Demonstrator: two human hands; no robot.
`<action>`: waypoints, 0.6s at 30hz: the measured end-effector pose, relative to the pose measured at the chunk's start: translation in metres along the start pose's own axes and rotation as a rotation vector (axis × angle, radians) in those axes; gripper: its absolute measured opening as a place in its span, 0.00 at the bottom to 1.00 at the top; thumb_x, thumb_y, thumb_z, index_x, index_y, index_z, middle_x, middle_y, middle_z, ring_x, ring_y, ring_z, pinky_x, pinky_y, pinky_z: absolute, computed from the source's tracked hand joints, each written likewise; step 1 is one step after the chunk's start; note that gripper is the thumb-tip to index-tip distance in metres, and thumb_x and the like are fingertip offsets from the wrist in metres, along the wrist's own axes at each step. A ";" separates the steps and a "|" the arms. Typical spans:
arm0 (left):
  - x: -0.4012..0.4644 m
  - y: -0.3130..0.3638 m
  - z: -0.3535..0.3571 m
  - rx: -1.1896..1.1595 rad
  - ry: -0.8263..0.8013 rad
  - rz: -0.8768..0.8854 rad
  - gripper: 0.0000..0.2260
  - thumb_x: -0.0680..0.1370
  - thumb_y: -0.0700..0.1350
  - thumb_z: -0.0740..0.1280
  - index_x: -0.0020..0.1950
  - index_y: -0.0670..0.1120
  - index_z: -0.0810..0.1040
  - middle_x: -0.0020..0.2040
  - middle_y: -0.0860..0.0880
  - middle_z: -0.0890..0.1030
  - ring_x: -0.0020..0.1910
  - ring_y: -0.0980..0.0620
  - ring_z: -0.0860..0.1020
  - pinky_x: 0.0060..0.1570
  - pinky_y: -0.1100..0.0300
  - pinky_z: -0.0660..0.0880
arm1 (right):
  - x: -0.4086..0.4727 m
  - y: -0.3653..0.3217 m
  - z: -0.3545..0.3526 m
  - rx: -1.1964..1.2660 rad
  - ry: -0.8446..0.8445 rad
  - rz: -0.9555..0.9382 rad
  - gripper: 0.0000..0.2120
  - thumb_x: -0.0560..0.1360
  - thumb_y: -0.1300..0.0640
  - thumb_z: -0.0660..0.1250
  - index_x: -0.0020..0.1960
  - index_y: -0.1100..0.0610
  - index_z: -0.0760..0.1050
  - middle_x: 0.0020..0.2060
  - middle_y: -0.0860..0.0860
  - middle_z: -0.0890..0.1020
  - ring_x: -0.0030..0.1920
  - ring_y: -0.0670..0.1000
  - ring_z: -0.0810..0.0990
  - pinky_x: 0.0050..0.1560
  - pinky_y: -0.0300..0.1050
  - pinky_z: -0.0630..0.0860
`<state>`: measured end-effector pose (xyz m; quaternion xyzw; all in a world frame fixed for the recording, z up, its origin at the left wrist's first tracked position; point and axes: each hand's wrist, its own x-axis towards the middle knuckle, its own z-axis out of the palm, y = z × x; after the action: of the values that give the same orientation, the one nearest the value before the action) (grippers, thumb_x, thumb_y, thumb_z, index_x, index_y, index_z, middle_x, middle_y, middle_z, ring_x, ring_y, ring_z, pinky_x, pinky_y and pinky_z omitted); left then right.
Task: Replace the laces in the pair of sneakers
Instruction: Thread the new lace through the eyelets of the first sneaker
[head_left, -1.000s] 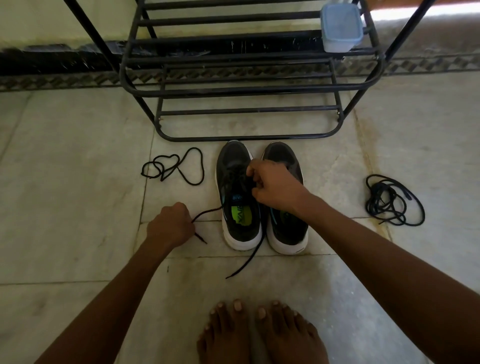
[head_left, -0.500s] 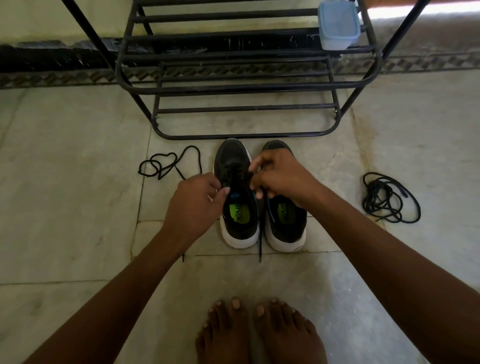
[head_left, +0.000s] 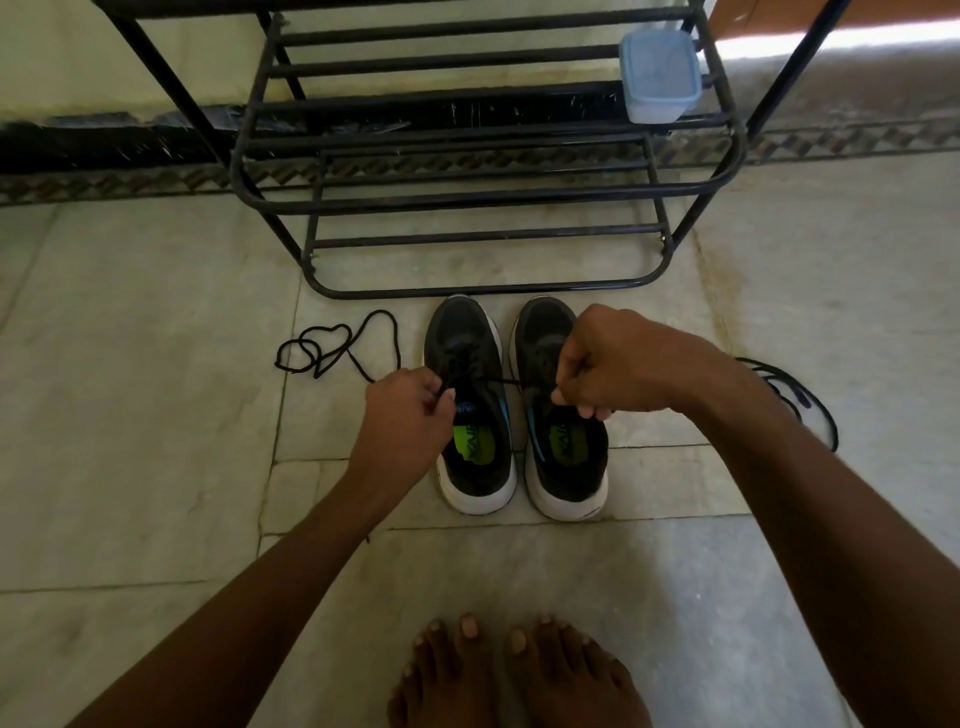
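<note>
spanning both hands' fingers (head_left: 439, 400): lace (head_left: 498, 382)

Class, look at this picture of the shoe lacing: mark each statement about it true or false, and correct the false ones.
1. Both hands pinch the lace of the left sneaker. True: left hand, right hand.
2. A blue-lidded container sits on the rack. True.
3. The sneakers stand on the rack. False: on the floor, before it.
4. Only one loose lace lies on the floor. False: one lace left, another right.
</note>
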<state>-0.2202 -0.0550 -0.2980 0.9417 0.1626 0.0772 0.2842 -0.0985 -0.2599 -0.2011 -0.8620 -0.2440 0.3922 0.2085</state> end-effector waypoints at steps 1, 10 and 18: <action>0.000 -0.001 -0.001 -0.031 -0.018 -0.029 0.08 0.79 0.42 0.72 0.40 0.41 0.82 0.30 0.51 0.79 0.27 0.62 0.74 0.34 0.75 0.70 | -0.003 -0.001 -0.002 0.017 -0.013 -0.040 0.05 0.78 0.57 0.72 0.46 0.58 0.83 0.32 0.49 0.85 0.36 0.46 0.85 0.49 0.46 0.84; -0.001 0.021 -0.015 -0.293 -0.110 0.259 0.23 0.73 0.41 0.78 0.66 0.47 0.78 0.57 0.51 0.78 0.43 0.53 0.77 0.43 0.71 0.72 | -0.017 -0.015 -0.013 0.274 -0.006 -0.475 0.06 0.80 0.60 0.68 0.51 0.59 0.83 0.36 0.54 0.85 0.37 0.50 0.84 0.40 0.39 0.81; 0.022 0.036 -0.022 -0.689 0.087 -0.040 0.05 0.80 0.37 0.69 0.53 0.44 0.84 0.48 0.46 0.85 0.40 0.55 0.82 0.38 0.63 0.76 | -0.005 -0.002 -0.007 0.128 -0.056 -0.358 0.05 0.81 0.59 0.67 0.48 0.57 0.81 0.36 0.52 0.86 0.37 0.48 0.85 0.41 0.38 0.79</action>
<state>-0.1953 -0.0642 -0.2581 0.7828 0.1574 0.1620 0.5798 -0.0968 -0.2625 -0.1928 -0.7786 -0.3735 0.3875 0.3226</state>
